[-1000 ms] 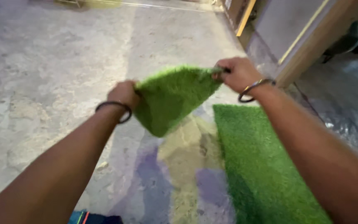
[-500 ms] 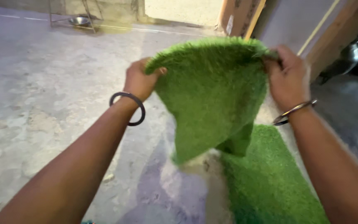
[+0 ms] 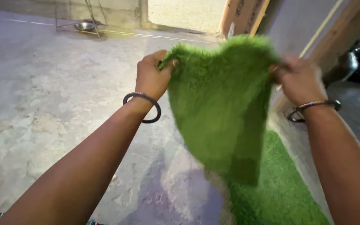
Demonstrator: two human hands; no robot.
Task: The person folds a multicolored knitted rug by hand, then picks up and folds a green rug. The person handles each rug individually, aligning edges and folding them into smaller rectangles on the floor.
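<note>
Green artificial turf piece [image 3: 219, 104] hangs between our hands: left hand [image 3: 151, 77] and right hand [image 3: 298, 79] each pinch a top corner, holding it up clear of the concrete floor [image 3: 42, 91]. We judge this a shake-out or spreading step. A second turf mat [image 3: 280, 191] lies below; a wooden post [image 3: 334, 37] crowds the right, open floor left.

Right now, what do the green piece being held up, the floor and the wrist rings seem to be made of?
Green piece: looks like synthetic turf, fuzzy blades, limp where it hangs from both hands.
Floor: seems bare concrete, matte, blotchy and worn.
Bangles: probably metal, thin with a dull shine, though blur leaves it open.
</note>
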